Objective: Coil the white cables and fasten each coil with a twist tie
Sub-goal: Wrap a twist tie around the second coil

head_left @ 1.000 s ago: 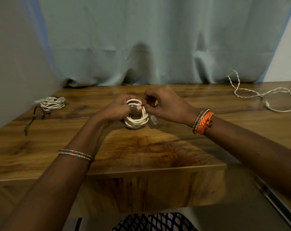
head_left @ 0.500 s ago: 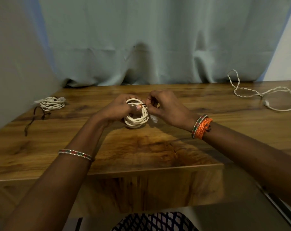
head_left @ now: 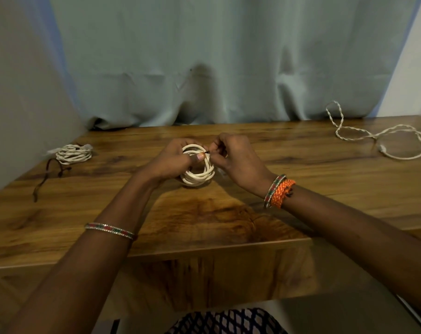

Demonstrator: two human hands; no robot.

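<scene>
A coiled white cable (head_left: 200, 175) stands on edge at the middle of the wooden table (head_left: 228, 213). My left hand (head_left: 173, 160) grips the coil, thumb pressed on its upper right side. My right hand (head_left: 233, 156) pinches a thin dark twist tie (head_left: 207, 152) at the coil's top right, right beside my left thumb. Another white cable coil (head_left: 73, 154) lies at the far left of the table. A loose, uncoiled white cable (head_left: 383, 138) sprawls at the far right.
Dark twist ties (head_left: 49, 173) lie on the table just in front of the left coil. A grey-blue curtain (head_left: 216, 56) hangs behind the table, and a wall stands close on the left. The table's front edge has a step near my arms.
My right hand has drawn in a little toward the coil and turned at the tie. The coil and my left hand have stayed where they were.
</scene>
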